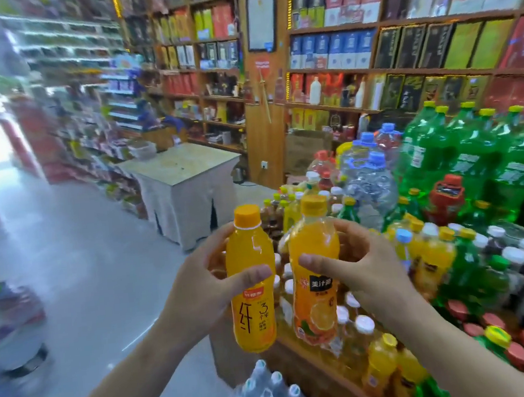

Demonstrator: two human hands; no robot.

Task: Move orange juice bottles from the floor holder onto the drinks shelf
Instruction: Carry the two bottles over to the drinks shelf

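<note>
My left hand (pixel 195 288) grips a slim orange juice bottle (pixel 256 320) with a yellow label, held upright in mid-air at the centre of the view. Close beside it, my right hand (pixel 367 271) holds a rounder orange juice bottle (pixel 313 251) with an orange-slice label. Both bottles hover above the left end of the wooden drinks shelf (pixel 305 363), which is crowded with small bottles. More orange juice bottles (pixel 432 255) stand on that shelf to the right. The floor holder is not in view.
Large green soda bottles (pixel 474 158) and clear water jugs (pixel 367 175) fill the back right. A shrink-wrapped pack of water bottles (pixel 270 396) sits below the shelf. A cloth-covered table (pixel 184 173) stands ahead across grey floor. Wall shelves of boxed goods rise behind.
</note>
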